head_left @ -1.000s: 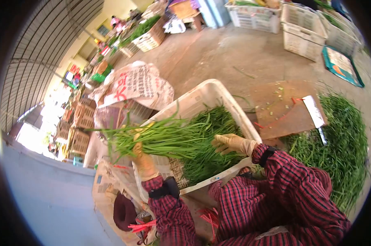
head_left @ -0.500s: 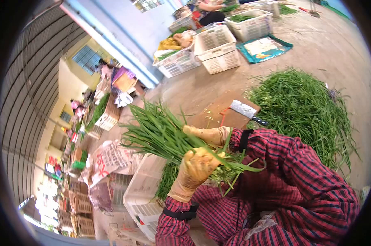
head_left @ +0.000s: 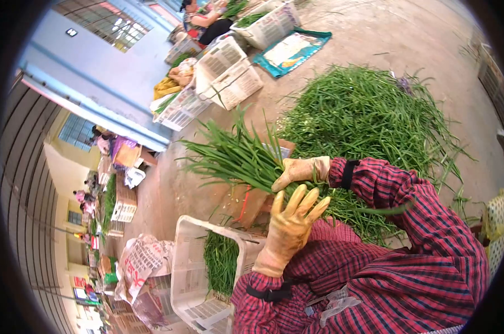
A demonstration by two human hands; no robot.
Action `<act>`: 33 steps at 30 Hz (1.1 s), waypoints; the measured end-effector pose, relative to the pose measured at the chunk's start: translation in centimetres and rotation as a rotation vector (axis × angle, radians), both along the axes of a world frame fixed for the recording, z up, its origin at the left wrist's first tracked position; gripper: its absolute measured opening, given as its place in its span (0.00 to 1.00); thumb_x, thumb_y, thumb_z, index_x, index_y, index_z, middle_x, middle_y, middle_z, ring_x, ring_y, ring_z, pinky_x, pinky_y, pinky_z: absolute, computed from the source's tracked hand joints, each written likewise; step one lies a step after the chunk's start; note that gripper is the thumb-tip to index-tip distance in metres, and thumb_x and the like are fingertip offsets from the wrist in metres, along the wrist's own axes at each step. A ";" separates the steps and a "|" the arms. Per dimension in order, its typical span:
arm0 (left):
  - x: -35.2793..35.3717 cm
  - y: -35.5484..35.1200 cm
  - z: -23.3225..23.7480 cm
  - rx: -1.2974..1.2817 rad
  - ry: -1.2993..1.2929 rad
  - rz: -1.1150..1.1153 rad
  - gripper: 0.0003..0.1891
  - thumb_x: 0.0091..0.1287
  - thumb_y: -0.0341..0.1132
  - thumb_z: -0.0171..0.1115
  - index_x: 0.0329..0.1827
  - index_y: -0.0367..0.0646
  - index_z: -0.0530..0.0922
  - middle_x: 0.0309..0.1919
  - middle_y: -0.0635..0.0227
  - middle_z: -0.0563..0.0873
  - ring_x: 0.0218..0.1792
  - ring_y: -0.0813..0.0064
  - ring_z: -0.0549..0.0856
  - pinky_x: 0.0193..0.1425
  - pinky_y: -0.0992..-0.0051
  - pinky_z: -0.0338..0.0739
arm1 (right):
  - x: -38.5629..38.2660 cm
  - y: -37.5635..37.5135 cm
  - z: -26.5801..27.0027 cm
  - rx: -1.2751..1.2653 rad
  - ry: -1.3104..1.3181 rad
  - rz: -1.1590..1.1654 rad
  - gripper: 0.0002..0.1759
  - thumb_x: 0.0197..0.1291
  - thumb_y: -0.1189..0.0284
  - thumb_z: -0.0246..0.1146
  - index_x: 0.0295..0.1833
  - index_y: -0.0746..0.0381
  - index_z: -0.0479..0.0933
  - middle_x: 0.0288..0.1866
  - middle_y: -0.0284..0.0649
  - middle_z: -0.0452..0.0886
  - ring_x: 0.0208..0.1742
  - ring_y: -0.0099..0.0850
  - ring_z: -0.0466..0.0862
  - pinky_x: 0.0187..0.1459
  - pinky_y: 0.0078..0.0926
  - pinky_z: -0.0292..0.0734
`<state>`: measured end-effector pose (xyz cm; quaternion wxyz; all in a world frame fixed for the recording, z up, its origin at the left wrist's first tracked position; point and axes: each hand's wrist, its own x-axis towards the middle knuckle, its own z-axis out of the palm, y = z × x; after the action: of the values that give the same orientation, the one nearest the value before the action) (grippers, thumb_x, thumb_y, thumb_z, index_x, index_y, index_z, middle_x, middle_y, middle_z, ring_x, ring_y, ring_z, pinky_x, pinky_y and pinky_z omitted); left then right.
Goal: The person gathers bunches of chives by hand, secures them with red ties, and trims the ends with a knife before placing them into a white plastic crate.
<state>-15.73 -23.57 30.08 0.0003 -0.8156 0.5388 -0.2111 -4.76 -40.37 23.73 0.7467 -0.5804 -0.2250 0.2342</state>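
Note:
My right hand [head_left: 302,171], in a yellowed glove, grips a bunch of chives [head_left: 243,158] near its base. The long leaves fan out toward the upper left. My left hand [head_left: 292,220], gloved alike, has its fingers spread just below the bunch's lower end and overlaps it in this view. Behind the leaves lies a brown board [head_left: 251,203], mostly covered from sight. Below the bunch, a white plastic crate [head_left: 183,267] holds more chives [head_left: 220,261]. A large heap of loose chives [head_left: 369,119] lies on the floor beyond my right hand.
White crates [head_left: 230,83] stand by the blue wall, with a teal-edged sack [head_left: 294,53] lying nearby. A seated person [head_left: 207,22] is at the back. A printed white sack [head_left: 146,259] lies left of my crate. Further crates [head_left: 125,203] line the left side.
My left hand has come off the bunch and its fingers have spread. The right hand still holds the chives. My view has turned, and the cleaver is now mostly hidden.

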 end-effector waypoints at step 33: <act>4.5 -5.3 -7.1 -2.028 1.532 0.287 0.25 0.84 0.47 0.50 0.73 0.39 0.73 0.66 0.57 0.80 0.62 0.63 0.81 0.68 0.61 0.78 | -7.4 -3.4 -8.0 -0.081 -0.309 -0.618 0.23 0.70 0.74 0.66 0.69 0.65 0.75 0.57 0.41 0.86 0.60 0.28 0.83 0.65 0.27 0.78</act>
<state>-11.22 -28.85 22.97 -0.9055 -0.4140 -0.0926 -0.0019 -12.14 -43.75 15.72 0.7158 -0.6789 -0.1397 -0.0850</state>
